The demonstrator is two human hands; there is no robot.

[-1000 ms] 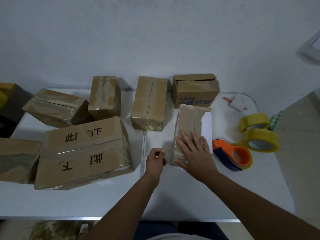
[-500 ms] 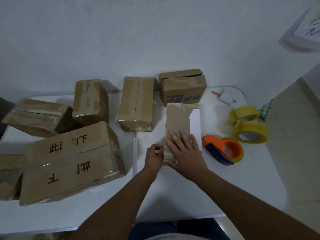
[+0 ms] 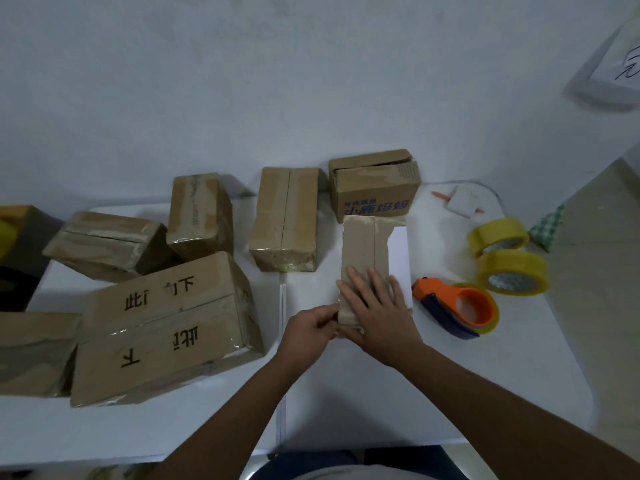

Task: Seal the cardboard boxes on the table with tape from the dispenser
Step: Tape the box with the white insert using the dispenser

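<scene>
A small flat cardboard box lies lengthwise in the middle of the white table. My right hand presses flat on its near end with the fingers spread. My left hand touches the box's near left corner, fingers curled against the edge. The orange and blue tape dispenser with a yellowish roll lies on the table just right of the box, untouched.
Several other cardboard boxes fill the left and back: a large printed box, a tall box, a box with blue print. Two yellow tape rolls sit at the right, near the table edge.
My left hand has moved right from the bare table to the box's near left corner. The right hand stays flat on the box. The camera view shifted.
</scene>
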